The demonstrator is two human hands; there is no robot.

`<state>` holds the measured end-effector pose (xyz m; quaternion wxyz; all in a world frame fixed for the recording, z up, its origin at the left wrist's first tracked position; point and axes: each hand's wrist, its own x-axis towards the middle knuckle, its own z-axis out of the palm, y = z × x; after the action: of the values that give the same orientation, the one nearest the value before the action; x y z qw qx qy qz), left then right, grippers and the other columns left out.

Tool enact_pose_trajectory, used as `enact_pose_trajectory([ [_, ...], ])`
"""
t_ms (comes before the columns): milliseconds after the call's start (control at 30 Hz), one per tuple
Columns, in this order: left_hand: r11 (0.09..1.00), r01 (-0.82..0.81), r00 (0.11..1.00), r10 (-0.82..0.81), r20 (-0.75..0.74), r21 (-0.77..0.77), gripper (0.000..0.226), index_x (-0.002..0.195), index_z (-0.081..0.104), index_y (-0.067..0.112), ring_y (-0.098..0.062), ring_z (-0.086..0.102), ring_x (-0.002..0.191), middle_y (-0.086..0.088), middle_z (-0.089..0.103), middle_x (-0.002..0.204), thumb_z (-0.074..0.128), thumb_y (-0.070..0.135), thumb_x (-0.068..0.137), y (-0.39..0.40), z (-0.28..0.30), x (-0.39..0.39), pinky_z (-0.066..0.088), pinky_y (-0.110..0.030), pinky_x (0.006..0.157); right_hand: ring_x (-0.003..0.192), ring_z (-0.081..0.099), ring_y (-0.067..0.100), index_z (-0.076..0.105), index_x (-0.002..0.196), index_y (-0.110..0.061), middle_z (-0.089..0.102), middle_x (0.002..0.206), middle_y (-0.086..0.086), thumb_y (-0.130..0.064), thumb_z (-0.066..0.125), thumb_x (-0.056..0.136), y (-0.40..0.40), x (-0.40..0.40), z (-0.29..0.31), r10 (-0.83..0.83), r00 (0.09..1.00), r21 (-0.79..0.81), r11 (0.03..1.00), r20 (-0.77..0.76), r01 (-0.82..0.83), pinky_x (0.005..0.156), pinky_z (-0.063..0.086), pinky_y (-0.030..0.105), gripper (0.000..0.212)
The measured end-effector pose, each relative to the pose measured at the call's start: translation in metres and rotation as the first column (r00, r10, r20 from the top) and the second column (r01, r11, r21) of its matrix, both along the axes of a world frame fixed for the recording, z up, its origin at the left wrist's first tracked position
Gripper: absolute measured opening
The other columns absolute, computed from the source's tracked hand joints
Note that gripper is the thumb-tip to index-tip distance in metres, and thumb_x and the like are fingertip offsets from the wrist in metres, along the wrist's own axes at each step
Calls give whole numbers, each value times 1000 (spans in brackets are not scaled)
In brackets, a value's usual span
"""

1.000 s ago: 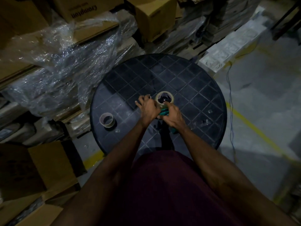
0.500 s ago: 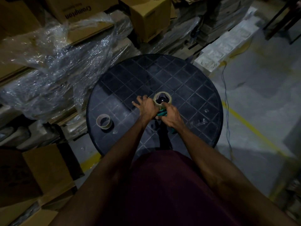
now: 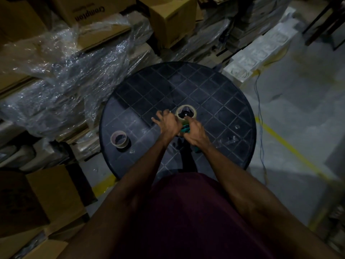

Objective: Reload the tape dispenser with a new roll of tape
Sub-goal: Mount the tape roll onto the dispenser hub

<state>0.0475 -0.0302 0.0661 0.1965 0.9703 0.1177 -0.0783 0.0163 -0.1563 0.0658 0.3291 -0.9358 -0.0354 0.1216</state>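
A teal plastic tape dispenser (image 3: pixel 185 129) lies near the centre of the round black gridded table (image 3: pixel 214 94), long axis running 12 to 6 o'clock, its tan tape roll (image 3: pixel 186 113) at the 12 end. The right hand (image 3: pixel 196 132) grips its handle. The left hand (image 3: pixel 166 123) rests beside the roll, fingers spread. A spent cardboard tape core (image 3: pixel 119 139) sits at 9 o'clock. A brown carton (image 3: pixel 89 8) reads "Crompton".

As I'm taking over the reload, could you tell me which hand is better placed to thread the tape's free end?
Probably the left hand: its fingers are spread beside the tape roll, while the right hand grips the green dispenser.
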Motion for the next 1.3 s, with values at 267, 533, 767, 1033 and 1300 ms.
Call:
enact_pose_trajectory([
  [267,986,134,991,-132,-27,98,31,95,74,9,-40,21,141,-9,46,145,61,29,75,8,-9,-8,0,-75,111,118,52,37,13,147,-18,45,136,22,-37,83,66,-2,-9,-7,-24,997,12,1000,-72,25,96,50,48,108],
  [533,989,95,984,-76,-159,115,46,122,61,11,-41,20,142,-13,47,142,63,33,81,13,-6,-19,4,-74,112,105,64,34,39,138,-11,66,117,14,-62,59,84,7,-17,-13,4,982,-345,936,-187,-70,85,48,42,77],
  [767,962,194,951,-138,-276,190,57,117,65,14,-44,17,143,-14,42,146,69,53,76,27,-14,-29,4,-77,109,107,64,34,22,148,-9,65,121,15,-62,56,86,12,-25,-22,90,983,-428,891,-160,-152,89,45,45,87],
  [1033,902,320,933,-249,-259,290,58,121,61,13,-46,12,145,-15,39,147,70,43,73,36,-16,-38,2,-79,107,105,64,29,30,140,0,63,123,13,-47,43,99,22,-24,-25,230,963,-566,779,-141,-269,84,49,40,64],
  [1300,930,289,948,-245,-204,228,60,122,60,9,-46,15,143,-16,37,146,68,43,73,41,-11,-44,-1,-80,107,105,65,31,32,138,1,63,121,13,-42,43,99,23,-23,-24,240,957,-544,787,-163,-290,83,49,41,58],
])
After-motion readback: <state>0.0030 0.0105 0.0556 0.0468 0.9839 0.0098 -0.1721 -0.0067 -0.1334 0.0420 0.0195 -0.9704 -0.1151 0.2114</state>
